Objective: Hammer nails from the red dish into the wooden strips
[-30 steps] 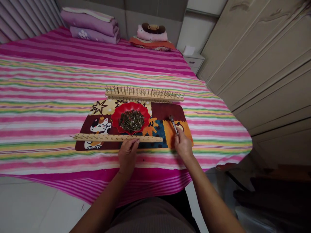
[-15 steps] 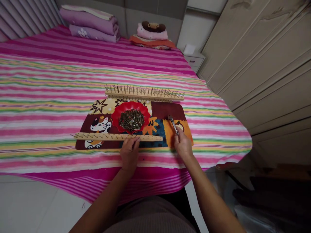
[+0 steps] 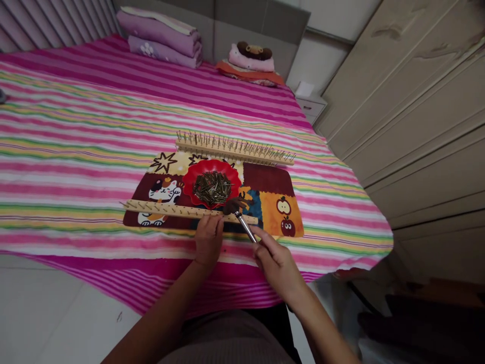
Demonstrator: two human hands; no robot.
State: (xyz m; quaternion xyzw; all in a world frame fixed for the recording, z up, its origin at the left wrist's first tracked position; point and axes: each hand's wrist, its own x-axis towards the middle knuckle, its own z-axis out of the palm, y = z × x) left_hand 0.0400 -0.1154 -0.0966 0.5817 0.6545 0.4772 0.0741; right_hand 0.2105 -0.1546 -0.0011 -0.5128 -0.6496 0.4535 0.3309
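Observation:
My left hand (image 3: 208,238) rests on the near edge of a wooden strip (image 3: 170,209), its fingers pinched at the strip near the last of a row of nails. My right hand (image 3: 276,260) grips the handle of a small hammer (image 3: 239,218). The hammer's head hovers blurred above the strip's right part. A red dish (image 3: 212,190) heaped with brass nails sits just behind the strip. All of this lies on a patchwork cartoon mat (image 3: 273,202) on the striped bedspread (image 3: 94,126).
A second wooden strip (image 3: 235,149) full of upright nails lies behind the dish. Folded purple bedding (image 3: 159,38) and a plush toy on pillows (image 3: 250,56) are at the bed's head. A white nightstand (image 3: 309,103) and beige wardrobe doors (image 3: 409,91) stand to the right.
My right hand has lifted the hammer off the mat and swung it left, over the near strip. My left hand has stayed on the strip. The camera has shifted slightly.

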